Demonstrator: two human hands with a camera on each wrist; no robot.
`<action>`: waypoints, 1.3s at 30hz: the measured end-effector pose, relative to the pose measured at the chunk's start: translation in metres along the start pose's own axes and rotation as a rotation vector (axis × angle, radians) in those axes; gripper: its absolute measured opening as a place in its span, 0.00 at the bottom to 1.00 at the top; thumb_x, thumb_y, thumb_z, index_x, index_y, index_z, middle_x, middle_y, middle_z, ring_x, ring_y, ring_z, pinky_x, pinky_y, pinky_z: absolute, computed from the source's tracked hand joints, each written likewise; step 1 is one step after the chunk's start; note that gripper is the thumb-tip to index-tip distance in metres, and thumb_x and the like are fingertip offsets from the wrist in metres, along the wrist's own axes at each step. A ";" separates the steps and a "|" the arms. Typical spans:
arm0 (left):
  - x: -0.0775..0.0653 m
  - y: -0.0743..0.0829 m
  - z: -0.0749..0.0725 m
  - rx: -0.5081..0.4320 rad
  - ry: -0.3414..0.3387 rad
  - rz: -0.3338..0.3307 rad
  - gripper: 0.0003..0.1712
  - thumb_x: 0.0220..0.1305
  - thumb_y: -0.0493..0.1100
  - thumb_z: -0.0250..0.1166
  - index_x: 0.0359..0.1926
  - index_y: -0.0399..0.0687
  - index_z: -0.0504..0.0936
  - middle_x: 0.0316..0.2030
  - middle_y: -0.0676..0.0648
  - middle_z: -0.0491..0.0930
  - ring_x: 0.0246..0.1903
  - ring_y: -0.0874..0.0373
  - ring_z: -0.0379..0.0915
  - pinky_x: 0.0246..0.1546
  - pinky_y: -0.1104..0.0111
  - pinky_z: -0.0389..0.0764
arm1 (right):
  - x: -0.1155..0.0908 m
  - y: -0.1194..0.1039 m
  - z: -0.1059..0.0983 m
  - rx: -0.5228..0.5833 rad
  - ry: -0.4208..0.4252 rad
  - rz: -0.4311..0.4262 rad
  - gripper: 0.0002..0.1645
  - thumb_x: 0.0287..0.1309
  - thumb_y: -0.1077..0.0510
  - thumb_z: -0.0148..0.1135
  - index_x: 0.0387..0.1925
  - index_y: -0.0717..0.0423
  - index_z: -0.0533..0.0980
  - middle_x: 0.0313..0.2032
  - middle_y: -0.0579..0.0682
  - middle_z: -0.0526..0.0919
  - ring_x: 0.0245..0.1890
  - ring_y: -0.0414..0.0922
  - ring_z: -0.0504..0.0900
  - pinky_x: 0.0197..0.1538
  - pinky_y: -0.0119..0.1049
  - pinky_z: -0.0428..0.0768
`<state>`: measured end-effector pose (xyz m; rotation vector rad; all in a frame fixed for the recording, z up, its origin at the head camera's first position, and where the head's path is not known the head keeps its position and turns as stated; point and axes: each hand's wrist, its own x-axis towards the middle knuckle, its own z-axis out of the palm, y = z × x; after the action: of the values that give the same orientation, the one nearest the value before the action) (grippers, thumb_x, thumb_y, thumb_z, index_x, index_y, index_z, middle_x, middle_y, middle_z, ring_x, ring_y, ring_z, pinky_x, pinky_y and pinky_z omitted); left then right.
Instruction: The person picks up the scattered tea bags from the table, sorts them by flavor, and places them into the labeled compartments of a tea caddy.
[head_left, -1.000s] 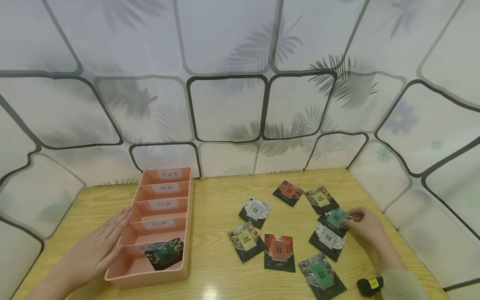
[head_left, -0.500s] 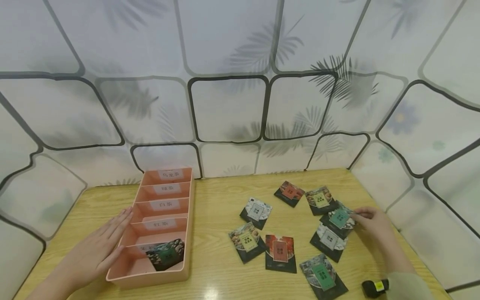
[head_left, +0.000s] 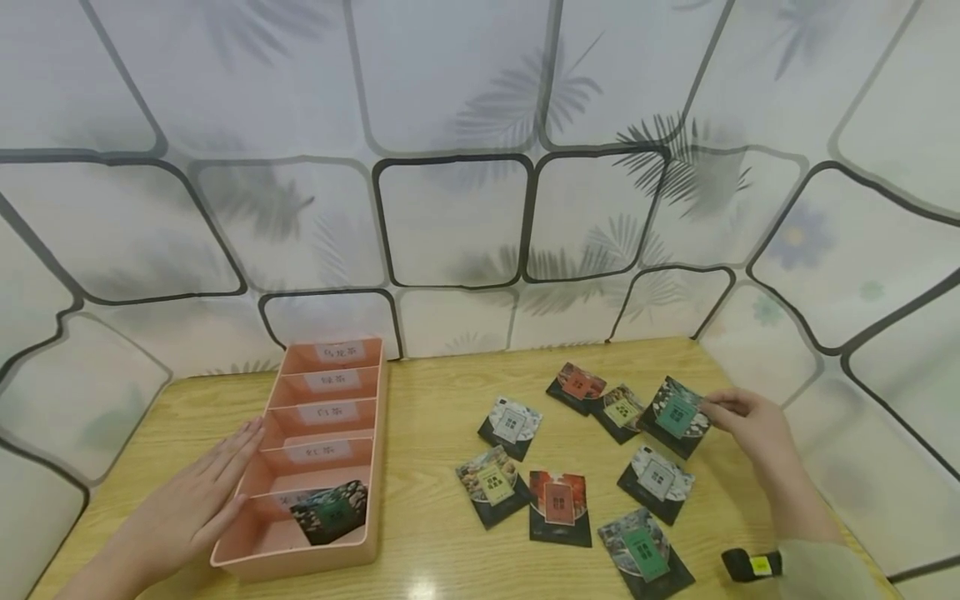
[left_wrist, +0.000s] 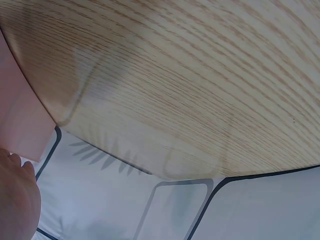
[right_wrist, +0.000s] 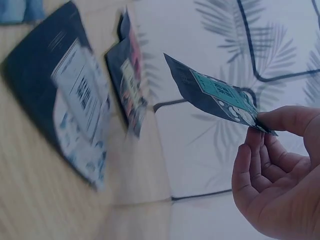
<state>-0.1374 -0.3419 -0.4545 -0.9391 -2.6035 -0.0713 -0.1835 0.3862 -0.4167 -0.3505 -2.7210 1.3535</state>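
Observation:
My right hand (head_left: 753, 437) pinches a black tea sachet with a green label (head_left: 677, 418) by its edge, between thumb and fingers. In the right wrist view this sachet (right_wrist: 220, 95) is tilted and raised above the table, the other fingers curled below it. My left hand (head_left: 176, 504) rests with straight fingers along the left side of a pink divided box (head_left: 300, 564). Labels in Chinese mark its compartments, and one dark green-labelled sachet (head_left: 333, 512) leans in the nearest one. The left wrist view catches only part of that hand (left_wrist: 17, 200) at the box's pink wall (left_wrist: 22, 110).
Several sachets lie on the wooden table (head_left: 442, 392): white-label (head_left: 512, 425), yellow-label (head_left: 493, 485), red-label (head_left: 559, 505) and green-label (head_left: 645, 550) ones among them. A black strap-like item with a yellow tag (head_left: 752, 565) is beside the right sleeve. Patterned curtains (head_left: 457, 217) enclose the table.
My right hand has lifted the green-label sachet up off the white-label one. The neighbouring yellow-label sachet has shifted left against the red-label one. The left hand stays in place.

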 end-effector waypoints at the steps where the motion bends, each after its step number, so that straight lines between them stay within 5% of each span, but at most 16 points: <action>1: 0.000 0.000 0.000 0.002 -0.001 -0.001 0.46 0.76 0.49 0.63 0.85 0.40 0.52 0.87 0.53 0.40 0.84 0.71 0.23 0.80 0.83 0.28 | -0.001 -0.006 0.001 0.001 -0.003 -0.006 0.26 0.75 0.47 0.64 0.55 0.68 0.80 0.34 0.28 0.86 0.34 0.23 0.79 0.41 0.21 0.80; 12: -0.001 0.001 0.000 0.004 0.000 -0.007 0.47 0.76 0.49 0.63 0.85 0.41 0.52 0.87 0.54 0.39 0.84 0.72 0.23 0.79 0.83 0.27 | -0.016 -0.075 0.032 0.049 -0.032 -0.088 0.23 0.75 0.49 0.65 0.57 0.63 0.81 0.39 0.27 0.83 0.38 0.20 0.78 0.53 0.34 0.80; 20: 0.000 0.000 0.000 -0.001 0.010 0.002 0.46 0.76 0.48 0.63 0.85 0.40 0.53 0.87 0.52 0.41 0.84 0.70 0.24 0.80 0.82 0.28 | -0.020 -0.107 0.068 0.180 -0.057 -0.173 0.17 0.72 0.57 0.68 0.54 0.65 0.81 0.35 0.28 0.83 0.38 0.26 0.82 0.47 0.25 0.82; 39: -0.001 -0.001 0.001 -0.006 0.010 0.003 0.45 0.76 0.48 0.63 0.84 0.38 0.54 0.87 0.52 0.41 0.84 0.70 0.24 0.80 0.82 0.28 | -0.048 -0.173 0.139 0.364 -0.220 -0.314 0.09 0.70 0.64 0.68 0.47 0.66 0.83 0.40 0.51 0.86 0.38 0.36 0.83 0.47 0.30 0.84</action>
<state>-0.1378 -0.3427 -0.4556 -0.9425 -2.5942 -0.0825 -0.1897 0.1657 -0.3626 0.2556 -2.4648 1.8236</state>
